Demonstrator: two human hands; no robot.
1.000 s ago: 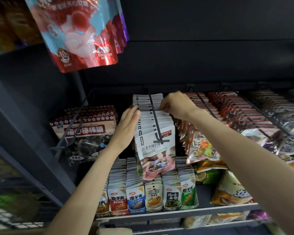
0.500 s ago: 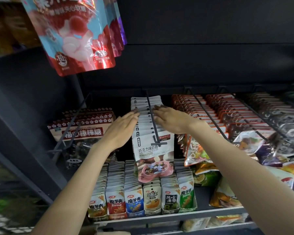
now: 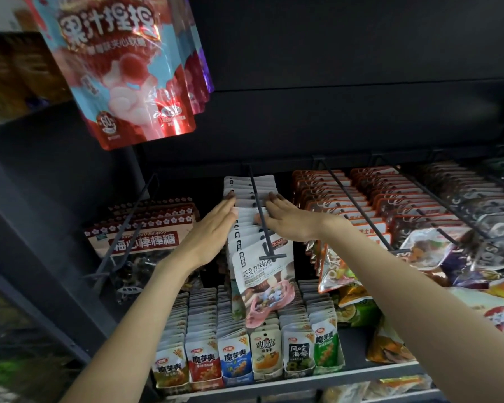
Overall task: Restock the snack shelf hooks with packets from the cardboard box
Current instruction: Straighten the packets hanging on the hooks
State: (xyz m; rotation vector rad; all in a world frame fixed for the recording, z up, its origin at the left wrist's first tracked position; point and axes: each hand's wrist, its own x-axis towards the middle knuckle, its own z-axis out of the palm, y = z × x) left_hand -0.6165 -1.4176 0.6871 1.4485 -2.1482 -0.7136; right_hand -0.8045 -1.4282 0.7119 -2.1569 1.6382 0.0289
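Note:
A row of white chocolate-candy packets (image 3: 259,266) hangs on a black hook (image 3: 261,216) at the centre of the dark shelf. My left hand (image 3: 213,231) lies flat against the left side of the row, fingers straight. My right hand (image 3: 291,219) rests with straight fingers on the packet tops to the right of the hook. Neither hand holds a packet. The cardboard box is out of view.
Red-and-white lollipop packets (image 3: 141,237) hang to the left, orange-topped packets (image 3: 341,199) on hooks to the right. A pink and red pouch (image 3: 120,71) hangs close overhead at upper left. Small snack sachets (image 3: 245,356) stand in a tray on the shelf below.
My right hand has let go of the packet tops near the back and now lies flat on the row. Both hands have slid along the packets on either side of the hook.

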